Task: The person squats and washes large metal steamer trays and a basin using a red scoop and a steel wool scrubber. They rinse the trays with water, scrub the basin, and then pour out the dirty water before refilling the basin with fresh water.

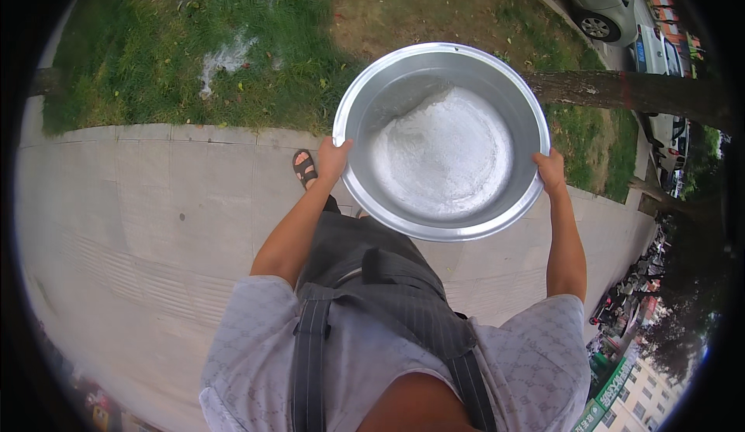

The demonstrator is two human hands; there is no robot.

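Note:
A large round metal basin is held out in front of me, its inside facing my view. My left hand grips the rim at the basin's left side, thumb over the edge. On the opposite side my right hand grips the rim in the same way. A whitish, shiny patch covers much of the basin's bottom, with a greyer area at the upper left; whether liquid lies in it I cannot tell. The fingers under the rim are hidden. Below the basin shows my dark apron.
A paved sidewalk lies underfoot, bordered by a kerb and grass with a whitish patch. A tree trunk stands beyond the basin at right. Parked cars line the far edge; parked two-wheelers stand at lower right.

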